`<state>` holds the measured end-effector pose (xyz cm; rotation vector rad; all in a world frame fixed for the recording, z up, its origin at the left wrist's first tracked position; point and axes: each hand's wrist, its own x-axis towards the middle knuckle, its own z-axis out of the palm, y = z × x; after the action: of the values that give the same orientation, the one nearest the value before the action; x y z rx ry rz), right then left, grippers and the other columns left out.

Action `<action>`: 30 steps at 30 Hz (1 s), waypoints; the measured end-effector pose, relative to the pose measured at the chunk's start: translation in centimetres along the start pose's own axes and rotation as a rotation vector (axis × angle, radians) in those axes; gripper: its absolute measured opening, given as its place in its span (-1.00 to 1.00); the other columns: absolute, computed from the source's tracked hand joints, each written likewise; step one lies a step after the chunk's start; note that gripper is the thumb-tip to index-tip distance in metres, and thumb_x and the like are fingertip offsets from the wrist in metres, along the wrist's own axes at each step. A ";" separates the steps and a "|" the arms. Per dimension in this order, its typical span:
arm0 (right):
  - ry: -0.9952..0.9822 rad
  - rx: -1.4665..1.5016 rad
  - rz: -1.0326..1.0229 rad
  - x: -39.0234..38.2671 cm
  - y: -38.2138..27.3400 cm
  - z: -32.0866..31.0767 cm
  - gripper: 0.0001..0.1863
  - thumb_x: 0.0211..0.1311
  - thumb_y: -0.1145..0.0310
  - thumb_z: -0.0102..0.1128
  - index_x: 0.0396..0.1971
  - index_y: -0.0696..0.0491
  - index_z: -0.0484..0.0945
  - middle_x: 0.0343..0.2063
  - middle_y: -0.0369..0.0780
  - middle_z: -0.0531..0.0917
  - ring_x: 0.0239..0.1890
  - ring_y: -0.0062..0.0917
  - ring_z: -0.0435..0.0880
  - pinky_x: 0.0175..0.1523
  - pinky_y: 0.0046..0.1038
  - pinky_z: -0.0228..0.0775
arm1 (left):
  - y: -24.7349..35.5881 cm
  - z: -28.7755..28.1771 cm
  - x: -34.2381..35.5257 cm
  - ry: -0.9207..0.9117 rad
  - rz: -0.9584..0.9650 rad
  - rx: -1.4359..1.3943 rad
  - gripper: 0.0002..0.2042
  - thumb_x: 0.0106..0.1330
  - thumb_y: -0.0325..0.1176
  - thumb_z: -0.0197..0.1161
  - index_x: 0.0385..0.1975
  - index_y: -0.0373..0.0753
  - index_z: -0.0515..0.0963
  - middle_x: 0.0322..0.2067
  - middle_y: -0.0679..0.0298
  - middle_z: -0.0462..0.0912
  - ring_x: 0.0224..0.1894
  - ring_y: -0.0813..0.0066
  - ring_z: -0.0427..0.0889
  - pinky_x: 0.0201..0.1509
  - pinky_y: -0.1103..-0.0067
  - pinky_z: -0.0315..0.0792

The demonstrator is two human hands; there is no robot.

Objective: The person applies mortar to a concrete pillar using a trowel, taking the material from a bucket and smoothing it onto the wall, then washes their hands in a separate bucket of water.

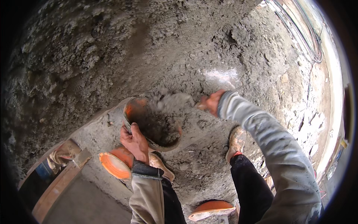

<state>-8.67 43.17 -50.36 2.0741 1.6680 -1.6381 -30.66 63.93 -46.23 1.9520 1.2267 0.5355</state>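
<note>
Orange bucket (pixel 164 148), tilted between hands, gripped at rim by left hand (pixel 135 142), thumb over edge; blurred trowel-like tool (pixel 178 102) held in right hand (pixel 213 103), fingers wrapped tight; grey mix (pixel 158 128) seen inside bucket!

In the middle, the tool (pixel 173 102) in the right hand (pixel 213 103) is too blurry for us to name. At the bottom, the edge cuts off both sleeves (pixel 278 153).
</note>
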 end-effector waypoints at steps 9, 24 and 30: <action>-0.092 1.106 0.699 -2.3 -8.3 8.4 -0.58 0.20 0.18 0.01 -0.03 0.14 0.33 -0.55 -0.18 0.59 -0.60 -0.48 0.54 -0.55 -0.43 0.44 | -0.2 -1.0 -1.7 -0.096 -0.070 -0.114 -0.73 0.32 -0.32 0.10 -0.11 -0.37 0.45 -0.33 0.44 0.49 -0.34 0.73 0.33 -0.25 0.77 0.24; 0.253 0.501 0.320 -0.9 -12.6 11.5 -0.64 0.16 0.35 0.02 -0.07 0.18 0.30 -0.44 0.00 0.59 -0.46 -0.32 0.62 -0.37 -0.31 0.52 | -0.7 0.8 -1.9 -0.019 0.025 0.054 -0.70 0.31 -0.17 0.11 -0.45 -0.32 0.38 -0.56 0.45 0.32 -0.49 0.69 0.20 -0.41 0.66 0.18; 0.193 0.755 0.447 -5.2 -9.7 8.8 -0.62 0.22 0.30 0.00 0.01 0.11 0.30 -0.56 -0.16 0.56 -0.62 -0.45 0.54 -0.54 -0.46 0.47 | -1.2 -0.7 -1.8 0.012 0.016 0.032 -0.61 0.31 -0.11 0.11 -0.62 -0.24 0.23 -0.65 0.50 0.12 -0.55 0.70 0.05 -0.53 0.64 0.03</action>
<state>-21.02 38.69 -45.29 2.7064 0.5203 -2.1345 -32.62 62.94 -46.61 1.9893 1.2348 0.5392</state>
